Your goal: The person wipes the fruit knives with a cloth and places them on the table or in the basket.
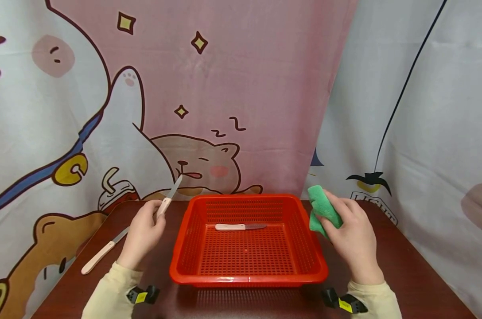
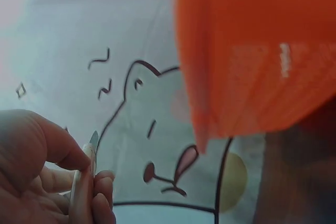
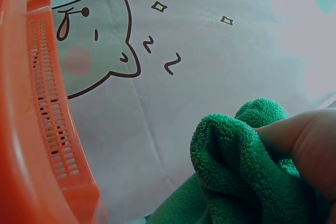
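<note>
My left hand (image 1: 144, 228) grips a small knife by its pale handle (image 1: 164, 206), blade tilted up and to the right. In the left wrist view the thumb and fingers close round that handle (image 2: 81, 195), with only a short bit of blade showing. A folded green cloth (image 1: 324, 209) is pinched in my right hand (image 1: 354, 235), right of the red basket (image 1: 249, 280). Its fluffy folds (image 3: 236, 166) fill the lower part of the right wrist view. Inside the basket lies a second knife (image 1: 231, 227), handle to the left.
Another pale-handled knife (image 1: 99, 257) lies on the dark table (image 1: 408, 270) at the left, its blade partly hidden behind my left hand. Behind the table hangs a cartoon-printed curtain (image 1: 257, 79).
</note>
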`<state>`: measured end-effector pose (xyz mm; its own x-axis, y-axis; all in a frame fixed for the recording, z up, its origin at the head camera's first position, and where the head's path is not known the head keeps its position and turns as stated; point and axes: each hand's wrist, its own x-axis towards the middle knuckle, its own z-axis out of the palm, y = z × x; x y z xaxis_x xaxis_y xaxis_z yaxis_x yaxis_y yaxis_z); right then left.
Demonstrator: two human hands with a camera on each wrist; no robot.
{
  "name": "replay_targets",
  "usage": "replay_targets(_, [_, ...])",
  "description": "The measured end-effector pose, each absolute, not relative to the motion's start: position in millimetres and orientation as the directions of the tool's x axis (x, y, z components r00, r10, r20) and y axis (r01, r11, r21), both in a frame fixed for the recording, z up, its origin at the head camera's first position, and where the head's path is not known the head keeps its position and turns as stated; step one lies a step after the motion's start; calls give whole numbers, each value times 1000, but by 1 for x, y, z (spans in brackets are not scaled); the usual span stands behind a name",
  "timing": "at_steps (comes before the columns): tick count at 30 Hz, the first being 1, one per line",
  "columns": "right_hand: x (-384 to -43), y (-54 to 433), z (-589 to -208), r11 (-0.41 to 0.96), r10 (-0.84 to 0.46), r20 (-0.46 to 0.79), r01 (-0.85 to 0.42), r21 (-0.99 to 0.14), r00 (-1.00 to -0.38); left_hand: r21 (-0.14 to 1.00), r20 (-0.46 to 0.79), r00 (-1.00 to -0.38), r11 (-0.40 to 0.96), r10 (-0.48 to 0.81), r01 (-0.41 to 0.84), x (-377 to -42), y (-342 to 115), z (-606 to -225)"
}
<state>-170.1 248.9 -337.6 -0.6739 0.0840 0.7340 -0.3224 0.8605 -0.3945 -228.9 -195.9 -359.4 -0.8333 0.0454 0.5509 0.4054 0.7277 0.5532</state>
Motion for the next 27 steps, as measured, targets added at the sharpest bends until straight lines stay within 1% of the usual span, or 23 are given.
replay_targets(4, [-170,246,-337,860,72,740,-334,-386,-669,551,585,-810,710,46,438,-223,-187,-357])
replay_targets(9, [-168,239,-334,853,55,760,-365,-373,-648,545,624,-780,691,43,474,-217,-175,-353])
replay_targets(15, [-166,229,-333,839,11,796,-428,-337,-605,616,593,-804,612,55,496,-206,-158,-348])
replay_targets(22, [-165,211,-332,818,-77,823,-508,-271,-563,715,564,-820,439,98,545,-196,-138,-350])
replay_targets(27, [-165,196,-332,798,-154,839,-566,-205,-521,789,504,-854,333,130,516,-192,-122,-351])
